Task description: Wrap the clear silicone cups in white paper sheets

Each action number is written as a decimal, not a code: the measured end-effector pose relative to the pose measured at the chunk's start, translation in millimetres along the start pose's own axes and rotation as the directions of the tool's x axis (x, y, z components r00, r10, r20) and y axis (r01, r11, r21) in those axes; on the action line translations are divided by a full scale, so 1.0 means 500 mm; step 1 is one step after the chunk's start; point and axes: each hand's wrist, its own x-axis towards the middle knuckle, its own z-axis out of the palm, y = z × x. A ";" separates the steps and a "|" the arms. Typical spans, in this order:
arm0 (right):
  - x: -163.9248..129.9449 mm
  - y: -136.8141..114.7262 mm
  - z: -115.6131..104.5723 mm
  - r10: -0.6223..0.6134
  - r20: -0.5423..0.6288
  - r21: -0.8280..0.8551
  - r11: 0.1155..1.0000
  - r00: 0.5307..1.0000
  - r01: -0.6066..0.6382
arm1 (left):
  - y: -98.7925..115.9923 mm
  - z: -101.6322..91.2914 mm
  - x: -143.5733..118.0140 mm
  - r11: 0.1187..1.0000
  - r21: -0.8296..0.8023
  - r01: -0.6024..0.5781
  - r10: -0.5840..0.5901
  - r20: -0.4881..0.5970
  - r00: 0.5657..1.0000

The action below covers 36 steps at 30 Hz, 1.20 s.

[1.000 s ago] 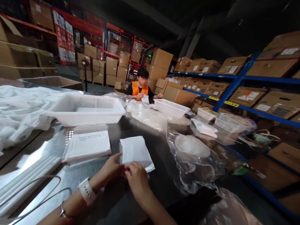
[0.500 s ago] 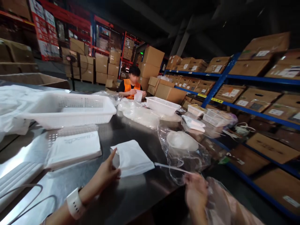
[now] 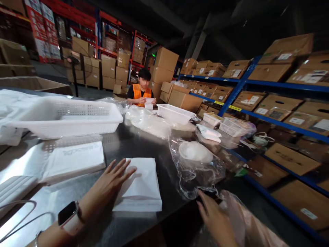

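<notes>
My left hand (image 3: pixel 108 185), with a watch on its wrist, lies flat with fingers spread on the left side of a white paper pouch (image 3: pixel 141 187) on the dark steel table (image 3: pixel 123 144). My right hand (image 3: pixel 214 219) is at the table's right edge with its fingers stretched out, holding nothing that I can see. It reaches beside a crumpled clear plastic bag (image 3: pixel 197 164) with a white round item inside and over a pinkish bag (image 3: pixel 249 226) low on the right.
A stack of white pouches (image 3: pixel 73 159) lies to the left, a white plastic basket (image 3: pixel 64 118) behind it. A second basket (image 3: pixel 174 113) and clear bags lie farther along the table, where a person in an orange vest (image 3: pixel 140 92) works. Blue shelving (image 3: pixel 257 89) with cartons runs along the right.
My right hand pulled a thin white strip off the pouch, swung to the right edge and no longer shows the strip. My left hand moved from the pouch's corner to lie flat on it.
</notes>
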 end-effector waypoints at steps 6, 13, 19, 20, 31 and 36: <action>0.204 -0.115 0.147 -0.626 0.086 0.184 0.774 0.775 0.606 | 0.008 0.033 0.010 0.968 -0.075 -0.241 0.249 0.125 0.960; 0.255 -0.124 0.193 -0.762 0.243 0.468 0.634 0.600 0.616 | 0.012 0.042 0.003 0.938 -0.217 -0.270 0.302 0.131 0.944; 0.235 -0.110 0.195 -0.730 0.345 0.620 0.649 0.590 0.440 | 0.024 0.013 0.022 0.908 -0.361 -0.214 0.304 0.215 0.928; 0.236 -0.110 0.194 -0.724 0.360 0.650 0.647 0.589 0.398 | 0.024 0.009 0.024 0.900 -0.384 -0.204 0.302 0.214 0.929; 0.217 -0.139 0.198 0.086 0.374 0.888 0.252 0.923 -0.384 | 0.043 -0.018 0.020 0.859 -0.506 -0.075 0.129 0.072 0.989; 0.220 -0.185 0.209 0.433 0.430 0.808 0.207 0.793 -0.551 | 0.093 0.030 0.005 0.785 -0.588 0.195 -0.290 -0.070 0.954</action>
